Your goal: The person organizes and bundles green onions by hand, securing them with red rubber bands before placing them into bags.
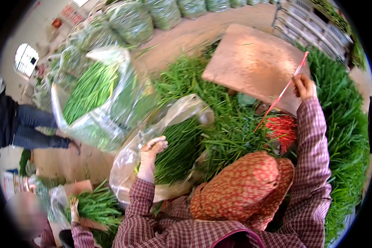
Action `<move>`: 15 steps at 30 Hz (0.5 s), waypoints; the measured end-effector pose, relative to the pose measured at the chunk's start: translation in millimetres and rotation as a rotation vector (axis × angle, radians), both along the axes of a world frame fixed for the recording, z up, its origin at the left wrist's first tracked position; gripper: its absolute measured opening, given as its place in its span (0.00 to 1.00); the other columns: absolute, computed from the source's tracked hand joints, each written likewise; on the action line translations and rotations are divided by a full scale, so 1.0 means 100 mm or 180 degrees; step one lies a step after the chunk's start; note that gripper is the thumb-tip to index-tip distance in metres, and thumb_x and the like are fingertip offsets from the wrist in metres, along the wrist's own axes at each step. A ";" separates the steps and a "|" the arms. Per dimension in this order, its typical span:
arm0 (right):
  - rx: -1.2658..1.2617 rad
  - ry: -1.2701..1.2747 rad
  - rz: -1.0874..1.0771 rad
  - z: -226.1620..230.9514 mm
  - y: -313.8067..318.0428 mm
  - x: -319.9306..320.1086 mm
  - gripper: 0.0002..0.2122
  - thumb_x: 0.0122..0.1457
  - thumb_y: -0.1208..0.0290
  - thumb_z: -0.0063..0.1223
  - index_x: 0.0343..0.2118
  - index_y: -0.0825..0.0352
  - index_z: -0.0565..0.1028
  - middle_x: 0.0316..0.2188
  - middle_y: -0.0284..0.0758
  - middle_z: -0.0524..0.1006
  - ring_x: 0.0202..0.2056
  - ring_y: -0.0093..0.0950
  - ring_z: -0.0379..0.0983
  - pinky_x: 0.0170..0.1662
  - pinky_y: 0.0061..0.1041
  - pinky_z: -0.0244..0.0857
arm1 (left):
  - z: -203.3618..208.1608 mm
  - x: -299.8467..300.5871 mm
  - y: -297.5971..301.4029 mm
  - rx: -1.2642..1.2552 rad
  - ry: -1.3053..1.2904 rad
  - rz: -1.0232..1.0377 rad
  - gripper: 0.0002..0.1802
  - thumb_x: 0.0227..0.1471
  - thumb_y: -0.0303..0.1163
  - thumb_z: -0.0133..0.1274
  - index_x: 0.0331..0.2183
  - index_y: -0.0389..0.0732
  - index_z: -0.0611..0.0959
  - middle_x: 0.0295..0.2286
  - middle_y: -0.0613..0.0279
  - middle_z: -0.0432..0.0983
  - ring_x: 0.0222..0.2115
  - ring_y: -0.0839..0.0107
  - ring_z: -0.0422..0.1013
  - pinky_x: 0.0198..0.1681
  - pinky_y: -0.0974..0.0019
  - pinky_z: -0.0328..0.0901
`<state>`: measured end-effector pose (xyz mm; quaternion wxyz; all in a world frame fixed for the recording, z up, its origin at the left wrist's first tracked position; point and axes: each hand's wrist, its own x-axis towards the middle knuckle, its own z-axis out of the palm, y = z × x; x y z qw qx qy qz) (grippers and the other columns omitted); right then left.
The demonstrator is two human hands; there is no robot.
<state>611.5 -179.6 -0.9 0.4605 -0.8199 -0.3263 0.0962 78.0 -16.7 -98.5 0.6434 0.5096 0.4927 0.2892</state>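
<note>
Raised at the right, my right hand [305, 87] is closed on a thin red-and-white tie strip [280, 97], which slants down to the left over a board. My left hand [153, 145] is held loosely open, fingers pointing right, over the edge of a clear plastic bag [124, 165]. Inside that bag lies a dense bundle of long green leaves [177, 153], just right of the hand. A heap of red tie strips [282, 131] lies below the board, beside loose green leaves [231, 136]. A red-and-cream patterned cloth [239, 186] covers my lap.
The flat brownish board [252, 58] stands ahead. A filled clear bag of greens [93, 93] is at the left, and cut greens [339, 140] are piled along the right. More filled bags [130, 22] line the back. Two other people are at the left; one hand [74, 208] touches greens.
</note>
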 end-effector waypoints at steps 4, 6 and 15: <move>-0.1171 -0.0400 -0.0085 -0.10 0.34 0.26 0.20 0.52 0.55 0.54 0.43 0.64 0.74 0.27 0.36 0.79 0.22 0.22 0.75 0.23 0.23 0.66 | -0.03 -0.77 -0.09 0.0335 -0.0105 0.0647 0.10 0.52 0.30 0.52 0.38 0.40 0.81 0.33 0.61 0.78 0.33 0.72 0.74 0.40 0.69 0.66; -0.1223 -0.1221 -0.0175 -0.11 0.32 0.28 0.25 0.51 0.53 0.52 0.46 0.68 0.72 0.27 0.39 0.79 0.25 0.27 0.77 0.34 0.28 0.68 | -0.17 -1.05 -0.15 0.0267 -0.0059 0.0728 0.10 0.51 0.29 0.52 0.37 0.39 0.81 0.32 0.60 0.78 0.34 0.71 0.74 0.41 0.68 0.66; -0.1467 0.0251 0.2349 0.35 1.07 -2.19 0.10 0.56 0.69 0.48 0.38 0.65 0.77 0.28 0.34 0.78 0.25 0.22 0.73 0.32 0.20 0.70 | -0.77 -1.65 0.05 0.0999 0.1392 0.0065 0.14 0.51 0.25 0.50 0.41 0.38 0.79 0.41 0.61 0.75 0.43 0.71 0.68 0.49 0.67 0.61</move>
